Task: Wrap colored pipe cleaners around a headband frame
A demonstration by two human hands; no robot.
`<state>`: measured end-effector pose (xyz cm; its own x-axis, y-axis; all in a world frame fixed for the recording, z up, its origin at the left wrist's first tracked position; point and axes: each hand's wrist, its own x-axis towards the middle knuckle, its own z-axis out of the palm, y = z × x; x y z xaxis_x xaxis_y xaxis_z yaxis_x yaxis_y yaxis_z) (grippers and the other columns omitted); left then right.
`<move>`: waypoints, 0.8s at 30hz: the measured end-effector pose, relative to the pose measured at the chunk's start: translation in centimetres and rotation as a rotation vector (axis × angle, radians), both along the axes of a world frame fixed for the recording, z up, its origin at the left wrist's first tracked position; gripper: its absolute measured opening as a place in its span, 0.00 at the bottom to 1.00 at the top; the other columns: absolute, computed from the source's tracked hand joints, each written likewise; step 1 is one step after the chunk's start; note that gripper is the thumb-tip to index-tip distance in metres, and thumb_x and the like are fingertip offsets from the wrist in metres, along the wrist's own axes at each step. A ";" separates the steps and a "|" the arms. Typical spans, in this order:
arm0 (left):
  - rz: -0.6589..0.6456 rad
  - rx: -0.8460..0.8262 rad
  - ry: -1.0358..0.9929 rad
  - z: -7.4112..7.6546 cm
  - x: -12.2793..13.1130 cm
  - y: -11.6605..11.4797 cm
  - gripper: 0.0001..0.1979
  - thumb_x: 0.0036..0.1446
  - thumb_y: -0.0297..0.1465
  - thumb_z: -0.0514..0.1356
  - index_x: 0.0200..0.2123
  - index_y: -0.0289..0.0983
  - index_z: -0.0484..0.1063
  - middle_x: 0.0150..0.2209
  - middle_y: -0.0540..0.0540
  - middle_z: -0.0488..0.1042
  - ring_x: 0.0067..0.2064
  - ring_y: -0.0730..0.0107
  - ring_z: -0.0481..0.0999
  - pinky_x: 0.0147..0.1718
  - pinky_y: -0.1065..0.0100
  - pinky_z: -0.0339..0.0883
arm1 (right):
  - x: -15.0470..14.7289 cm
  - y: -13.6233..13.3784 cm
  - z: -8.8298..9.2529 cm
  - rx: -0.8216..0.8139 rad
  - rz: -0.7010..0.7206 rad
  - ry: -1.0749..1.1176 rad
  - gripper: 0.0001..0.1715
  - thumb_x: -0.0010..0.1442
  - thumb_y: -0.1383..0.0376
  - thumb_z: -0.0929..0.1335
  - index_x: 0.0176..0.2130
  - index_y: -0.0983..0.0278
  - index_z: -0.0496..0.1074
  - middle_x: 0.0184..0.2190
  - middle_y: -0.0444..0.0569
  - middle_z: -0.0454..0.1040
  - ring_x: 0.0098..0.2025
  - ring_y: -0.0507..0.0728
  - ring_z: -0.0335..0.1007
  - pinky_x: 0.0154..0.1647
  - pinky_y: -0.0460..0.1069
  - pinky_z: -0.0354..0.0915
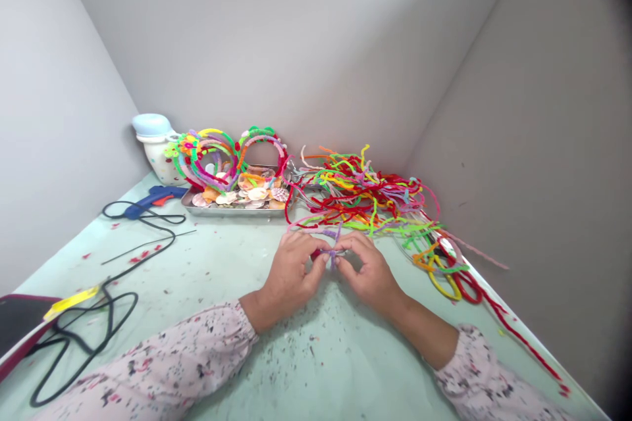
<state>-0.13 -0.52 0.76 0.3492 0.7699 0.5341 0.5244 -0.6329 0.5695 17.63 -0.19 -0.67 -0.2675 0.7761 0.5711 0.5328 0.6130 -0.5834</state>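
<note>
Both hands meet over the middle of the table. A fuzzy purple pipe cleaner is pinched between them, with one end sticking up. My left hand is closed, its thumb and forefinger gripping the left side, where a bit of dark red shows at the fingertips. From the other side, my right hand pinches the same purple piece between thumb and forefinger. Part of what is held is hidden behind the fingers. Just beyond the hands lies a heap of colourful pipe cleaners.
A metal tray of seashells stands at the back, with pipe-cleaner headbands on it. Left of it are a white cup and a blue glue gun. A black cord loops along the left side. Grey walls enclose the table.
</note>
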 end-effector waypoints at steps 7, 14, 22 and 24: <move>-0.023 0.008 0.007 0.1 0.0 0.0 0.07 0.59 0.29 0.54 0.36 0.38 0.72 0.30 0.47 0.71 0.37 0.65 0.68 0.42 0.61 0.59 | 0.0 0.2 -0.2 0.006 -0.053 0.009 0.12 0.54 0.72 0.66 0.39 0.60 0.68 0.37 0.47 0.70 0.43 0.59 0.65 0.46 0.54 0.61; -0.014 0.003 -0.011 0.3 0.1 -0.2 0.07 0.60 0.29 0.54 0.35 0.38 0.72 0.30 0.48 0.71 0.36 0.66 0.68 0.42 0.61 0.59 | 0.1 0.3 -0.2 0.006 -0.048 0.006 0.10 0.55 0.70 0.68 0.38 0.59 0.68 0.37 0.46 0.70 0.43 0.58 0.66 0.46 0.54 0.61; -0.022 0.014 -0.017 0.2 -0.1 -0.2 0.08 0.61 0.30 0.53 0.36 0.38 0.72 0.32 0.47 0.73 0.38 0.65 0.69 0.42 0.61 0.58 | 0.3 0.2 -0.1 0.035 -0.006 0.037 0.10 0.56 0.68 0.69 0.40 0.58 0.71 0.38 0.46 0.71 0.43 0.57 0.66 0.46 0.54 0.63; -0.017 0.014 -0.016 0.2 -0.1 -0.1 0.08 0.61 0.30 0.53 0.37 0.38 0.72 0.32 0.47 0.73 0.38 0.65 0.69 0.42 0.61 0.58 | 0.4 0.2 -0.2 0.052 0.007 0.039 0.10 0.56 0.68 0.69 0.40 0.58 0.71 0.37 0.46 0.71 0.43 0.57 0.66 0.46 0.54 0.63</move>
